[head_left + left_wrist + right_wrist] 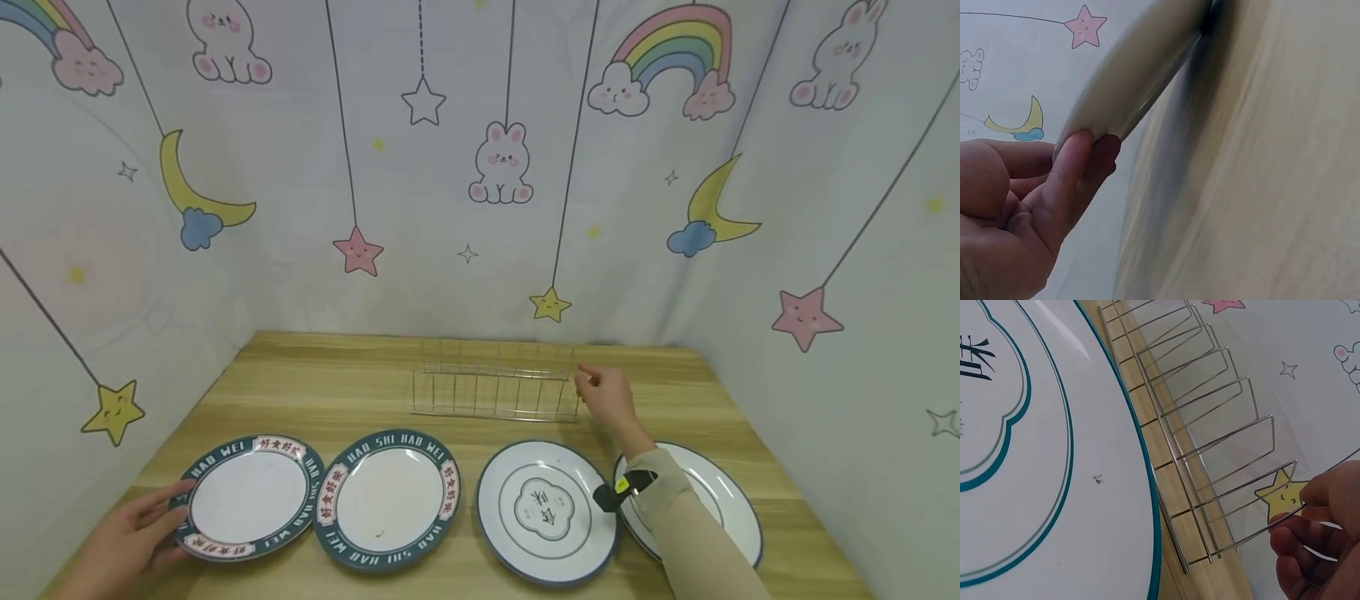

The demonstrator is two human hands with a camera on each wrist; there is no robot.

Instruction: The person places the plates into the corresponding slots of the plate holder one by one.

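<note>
At the far left, my left hand [123,537] grips the left rim of a white plate with a dark green lettered border [247,500]. From the left wrist view, the fingers [1063,187] pinch this plate's rim [1129,69], whose edge is raised off the table. My right hand [609,402] is at the right end of a metal wire plate rack [495,414]. The right wrist view has the thumb and fingers [1329,500] pinching the rack's end wire loop. No plate stands in the rack's slots.
A second green-bordered plate [390,500] lies right of the held one. Further right are two white plates with thin blue rims, one with a central emblem [547,542], the other [731,508] partly under my right forearm. A printed curtain [465,292] hangs behind the wooden table [330,358].
</note>
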